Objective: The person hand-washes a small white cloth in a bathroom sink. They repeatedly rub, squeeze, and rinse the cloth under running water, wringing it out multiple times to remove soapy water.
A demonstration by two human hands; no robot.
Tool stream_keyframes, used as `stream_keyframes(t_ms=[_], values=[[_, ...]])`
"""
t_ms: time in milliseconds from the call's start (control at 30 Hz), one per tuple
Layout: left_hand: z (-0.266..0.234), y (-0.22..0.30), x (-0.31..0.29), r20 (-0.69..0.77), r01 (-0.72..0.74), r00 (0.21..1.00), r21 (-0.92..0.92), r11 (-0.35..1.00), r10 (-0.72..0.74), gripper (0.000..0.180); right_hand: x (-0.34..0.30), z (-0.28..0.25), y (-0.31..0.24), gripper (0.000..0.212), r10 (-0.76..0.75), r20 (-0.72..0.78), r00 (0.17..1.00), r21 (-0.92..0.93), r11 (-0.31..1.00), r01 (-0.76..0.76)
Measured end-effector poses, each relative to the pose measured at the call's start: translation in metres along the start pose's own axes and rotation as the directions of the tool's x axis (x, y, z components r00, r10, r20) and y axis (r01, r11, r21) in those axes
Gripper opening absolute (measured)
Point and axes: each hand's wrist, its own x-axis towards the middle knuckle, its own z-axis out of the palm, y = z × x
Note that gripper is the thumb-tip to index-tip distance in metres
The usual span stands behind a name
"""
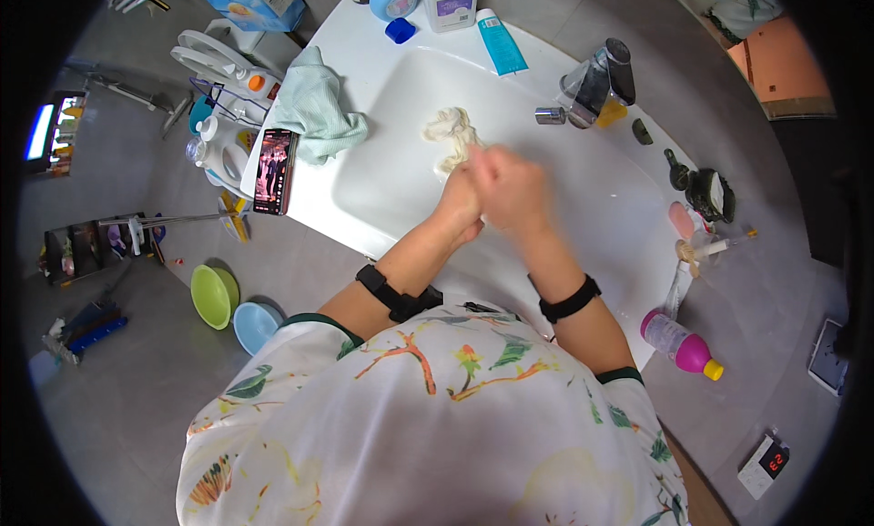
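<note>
My left hand (459, 201) is closed over the white sink basin (382, 176). A crumpled cream-white cloth (451, 130) bunches out beyond my knuckles and hangs toward the far side of the basin. Pressed against the left hand, my right hand (513, 191) is also a fist, a little blurred by motion. Both fists seem to grip the cloth between them; the part inside them is hidden. A black band is strapped round each wrist.
The tap (594, 85) stands at the far right of the basin. A pale green towel (319, 107) and a lit phone (274, 171) lie on the left rim. A teal tube (501, 44) rests behind the basin; a pink bottle (681, 344) lies to the right. Basins (215, 297) sit lower left.
</note>
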Motion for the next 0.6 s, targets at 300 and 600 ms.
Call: stream_keyframes(t_ms=[300,600], values=[[0.0,0.006,0.018,-0.004,0.013,1.0,-0.225,0.974,-0.014,0.026,0.0,0.005,0.026,0.037,0.68,0.158,0.716,0.6,0.51,-0.616],[0.018,0.0,0.007,-0.053,0.042,0.998,-0.023,0.999,-0.043,0.027,-0.007,0.009,0.04,0.026,0.159,0.012,0.987,0.003,0.987,-0.159]])
